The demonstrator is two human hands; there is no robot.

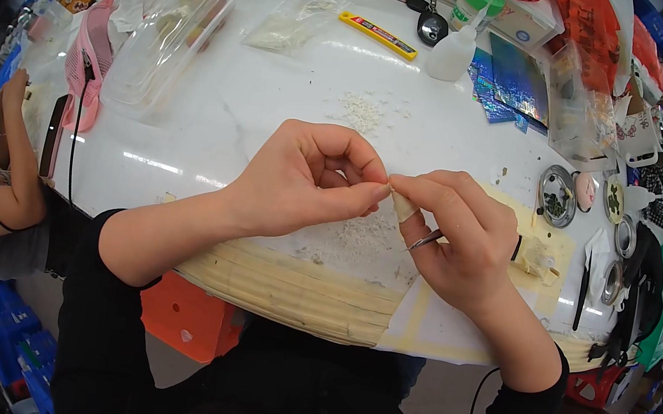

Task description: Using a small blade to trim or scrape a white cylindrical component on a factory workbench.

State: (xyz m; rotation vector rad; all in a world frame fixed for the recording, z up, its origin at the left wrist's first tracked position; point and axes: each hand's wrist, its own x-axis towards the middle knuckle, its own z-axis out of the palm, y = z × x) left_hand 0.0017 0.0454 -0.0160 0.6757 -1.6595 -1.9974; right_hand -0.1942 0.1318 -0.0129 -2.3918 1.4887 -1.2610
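Note:
Above the near part of the white table, my two hands meet with fingertips almost touching. My left hand pinches thumb against forefinger; whatever lies between them is too small to make out. My right hand is closed too, its fingertips at the same spot. A cream-coloured cover wraps one of its fingertips. Tucked in the right hand is a thin metal tool, its pointed end sticking out toward the left; the rest is hidden. Beyond the hands lies a small heap of tiny white pieces, with more white crumbs scattered beneath them.
A yellow cutter-shaped case, white squeeze bottle and car key stand farther back. Clear plastic box and pink mesh strap are left. Small metal dishes sit right. Another person's arm is far left.

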